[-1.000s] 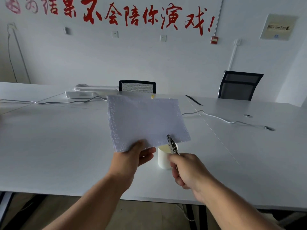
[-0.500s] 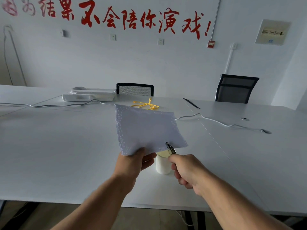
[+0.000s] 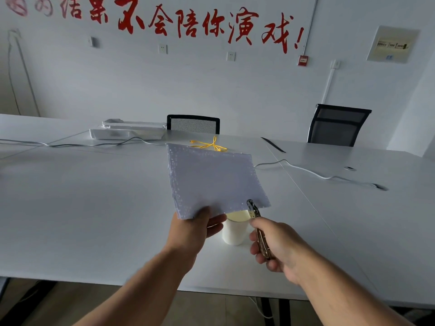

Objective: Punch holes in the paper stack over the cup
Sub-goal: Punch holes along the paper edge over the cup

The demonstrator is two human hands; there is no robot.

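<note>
A white paper stack, dotted with punched holes along its left and near edges, is held in the air by my left hand, which pinches its near left corner. Under the stack's near edge stands a white paper cup on the table, its rim partly hidden by the paper. My right hand grips a metal hole punch. The punch's jaws sit on the stack's near right edge, just above the cup.
The white table stretches wide; its near edge runs below my forearms. A yellow cord, white cables, a white device and a black pen lie farther back. Two black chairs stand behind.
The paper stack has tilted down flatter and sunk lower over the cup. My right hand keeps the punch at the stack's near right edge.
</note>
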